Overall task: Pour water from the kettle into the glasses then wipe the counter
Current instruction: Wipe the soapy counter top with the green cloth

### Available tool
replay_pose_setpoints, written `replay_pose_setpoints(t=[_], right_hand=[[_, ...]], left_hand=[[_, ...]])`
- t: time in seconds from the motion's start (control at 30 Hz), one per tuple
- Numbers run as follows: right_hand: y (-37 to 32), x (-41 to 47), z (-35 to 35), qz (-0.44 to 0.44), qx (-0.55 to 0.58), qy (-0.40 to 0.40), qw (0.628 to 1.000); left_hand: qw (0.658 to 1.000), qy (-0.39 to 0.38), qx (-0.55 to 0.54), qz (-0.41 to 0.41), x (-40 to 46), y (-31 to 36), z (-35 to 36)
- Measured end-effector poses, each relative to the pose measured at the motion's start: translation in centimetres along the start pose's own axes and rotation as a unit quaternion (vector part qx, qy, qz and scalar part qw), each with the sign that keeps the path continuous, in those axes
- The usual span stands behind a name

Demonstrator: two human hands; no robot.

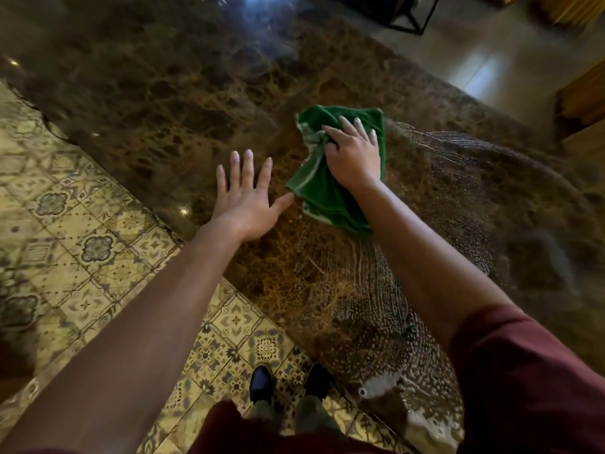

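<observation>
Counter (183,103) of dark brown marble is the thing you work on now, and it fills most of the view; kettle and glasses are not visible. Its surface looks hard, polished and slippery where it is wet, with streaks of fine droplets (458,204) to the right of the cloth and a small puddle (381,385) near the front edge. The green cloth (322,188) lies on the marble, soft and limp, so I judge it will bunch easily; it is better to hold it in the middle, under the palm, than by a corner. Your right hand (355,155) lies on top of the cloth, the fingers mostly spread and pressing it down, while the thumb side gathers a fold of it. Your left hand (245,194) is flat with fingers wide apart, holding nothing; its thumb tip reaches the edge of the cloth.
</observation>
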State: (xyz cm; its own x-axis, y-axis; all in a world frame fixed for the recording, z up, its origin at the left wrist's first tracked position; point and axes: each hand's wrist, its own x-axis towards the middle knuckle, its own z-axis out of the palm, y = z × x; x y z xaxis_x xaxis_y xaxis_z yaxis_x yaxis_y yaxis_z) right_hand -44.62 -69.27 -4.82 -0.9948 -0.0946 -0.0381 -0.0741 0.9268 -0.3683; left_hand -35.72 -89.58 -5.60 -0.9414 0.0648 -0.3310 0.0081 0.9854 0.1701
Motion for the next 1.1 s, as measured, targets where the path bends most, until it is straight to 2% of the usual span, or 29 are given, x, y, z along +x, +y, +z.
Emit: replay_pose_setpoints(t=[0.17, 0.27, 0.4, 0.47, 0.53, 0.63, 0.8, 0.87, 0.93, 1.1], right_hand=[[-1.0, -4.8, 1.3, -0.126, -0.001, -0.028, 0.992], [0.5, -11.7, 1.4, -0.146, 0.017, -0.031, 0.989], [4.7, -20.9, 0.6, -0.149, -0.03, -0.017, 0.988], [7.2, -22.9, -0.4, -0.099, -0.07, -0.012, 0.993], [9.2, -22.3, -1.4, -0.01, -0.091, -0.003, 0.996], [11.4, -17.8, -2.5, 0.091, -0.101, 0.013, 0.991], [10.9, -8.3, -3.0, 0.172, -0.068, 0.02, 0.983], [8.9, -7.5, -2.3, 0.154, -0.08, 0.003, 0.985], [6.5, -9.4, -1.1, 0.098, -0.103, -0.011, 0.99], [2.6, -20.3, 1.4, -0.039, -0.093, -0.018, 0.995]], left_hand=[[0.997, -0.013, -0.073, -0.001, 0.0, -0.6, -0.5], [0.994, -0.014, -0.11, 0.0, 0.0, -0.9, -0.8], [0.997, 0.006, -0.074, 0.002, 0.0, -1.0, -0.3], [0.999, 0.016, -0.04, 0.002, 0.0, -0.9, 0.2], [0.999, 0.024, -0.023, 0.003, 0.1, -0.8, 0.5], [0.999, 0.027, -0.018, 0.003, 0.2, -0.6, 0.7], [0.999, 0.029, -0.014, -0.001, 0.3, -0.7, 0.6], [0.999, 0.031, -0.013, -0.002, 0.3, -0.8, 0.7], [0.999, 0.033, -0.011, 0.003, 0.5, -0.8, 0.8], [0.999, 0.046, -0.019, 0.001, 0.6, -1.0, 0.9]])
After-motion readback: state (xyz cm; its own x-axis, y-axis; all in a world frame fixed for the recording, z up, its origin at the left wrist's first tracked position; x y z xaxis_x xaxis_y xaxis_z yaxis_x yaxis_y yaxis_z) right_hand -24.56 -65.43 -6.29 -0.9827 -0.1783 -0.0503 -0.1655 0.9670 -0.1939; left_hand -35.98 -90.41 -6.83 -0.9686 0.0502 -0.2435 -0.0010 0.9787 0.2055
